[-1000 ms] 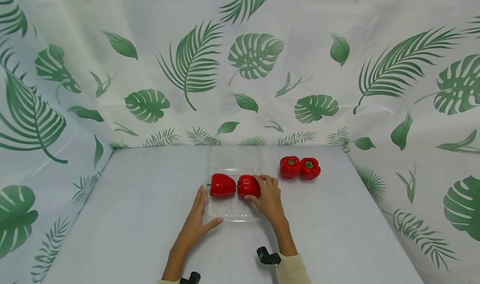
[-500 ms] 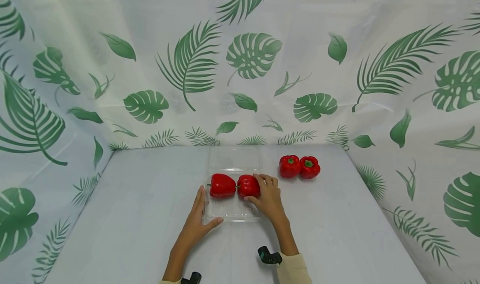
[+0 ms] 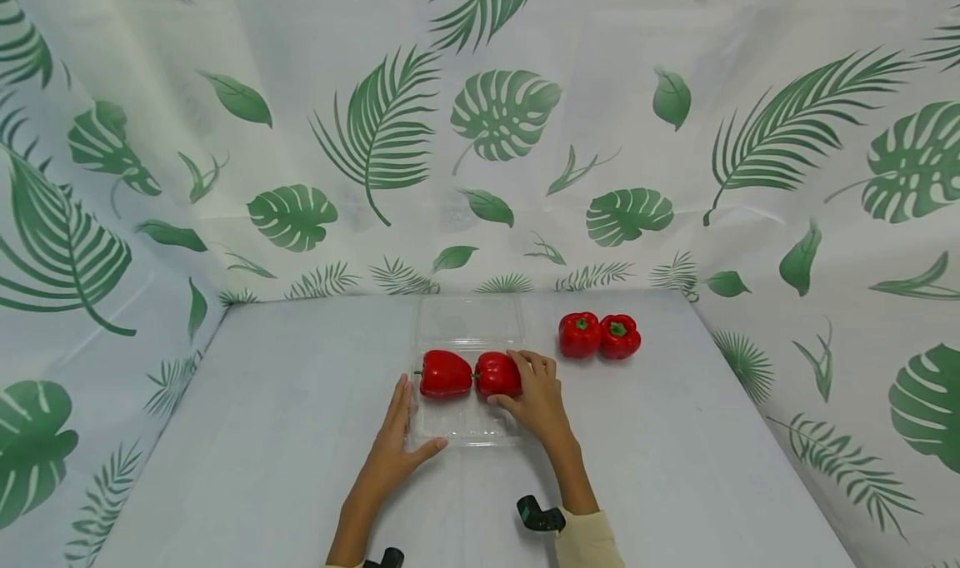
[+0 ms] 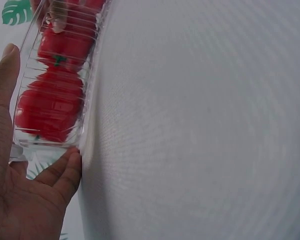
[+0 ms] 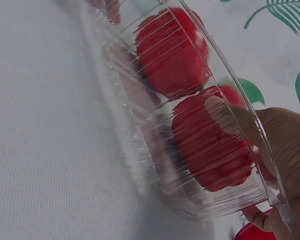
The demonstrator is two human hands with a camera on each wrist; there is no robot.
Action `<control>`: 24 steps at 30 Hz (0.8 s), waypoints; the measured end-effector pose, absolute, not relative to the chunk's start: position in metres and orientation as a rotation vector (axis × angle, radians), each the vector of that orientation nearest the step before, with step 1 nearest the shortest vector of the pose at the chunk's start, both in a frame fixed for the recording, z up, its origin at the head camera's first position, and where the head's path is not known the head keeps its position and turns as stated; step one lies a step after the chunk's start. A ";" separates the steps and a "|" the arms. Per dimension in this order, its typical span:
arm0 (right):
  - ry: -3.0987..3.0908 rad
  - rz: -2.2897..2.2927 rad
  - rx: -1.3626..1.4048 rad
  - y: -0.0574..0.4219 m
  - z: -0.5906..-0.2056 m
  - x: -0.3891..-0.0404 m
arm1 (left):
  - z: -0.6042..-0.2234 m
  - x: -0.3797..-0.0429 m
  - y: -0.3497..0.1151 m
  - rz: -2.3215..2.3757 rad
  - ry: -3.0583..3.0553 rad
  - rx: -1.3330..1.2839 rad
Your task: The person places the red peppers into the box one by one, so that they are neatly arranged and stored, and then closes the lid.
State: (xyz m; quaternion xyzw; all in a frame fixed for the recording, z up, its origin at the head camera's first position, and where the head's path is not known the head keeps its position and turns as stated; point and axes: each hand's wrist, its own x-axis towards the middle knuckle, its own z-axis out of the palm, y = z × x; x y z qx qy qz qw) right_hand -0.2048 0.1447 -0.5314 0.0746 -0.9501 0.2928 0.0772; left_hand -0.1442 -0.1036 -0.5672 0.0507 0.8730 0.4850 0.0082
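A clear plastic clamshell container [image 3: 450,426] lies on the table with its lid [image 3: 468,318] laid back behind it. Inside are two red bell peppers on their sides, end to end, the left one [image 3: 445,375] with its stem facing left. My right hand [image 3: 540,401] reaches over the container's right side and grips the right bell pepper [image 3: 495,375], thumb in front and fingers behind. Along the left wall rests my left hand [image 3: 393,443], fingers straight and touching the plastic, thumb spread toward the front edge. Through the clear wall, the left wrist view shows the left bell pepper [image 4: 50,107].
Two more red bell peppers, one [image 3: 579,335] beside the other [image 3: 620,336], stand stem up at the back right, touching. A leaf-printed curtain [image 3: 495,118] closes off the back and sides of the white table [image 3: 675,468].
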 end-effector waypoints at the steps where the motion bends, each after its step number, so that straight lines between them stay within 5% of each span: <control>1: -2.843 0.882 0.223 0.145 -0.532 -0.205 | -0.567 -0.144 -0.104 1.519 2.725 0.160; 24: -2.465 1.257 0.150 0.160 -0.537 -0.206 | -0.567 -0.144 -0.104 1.507 2.735 0.158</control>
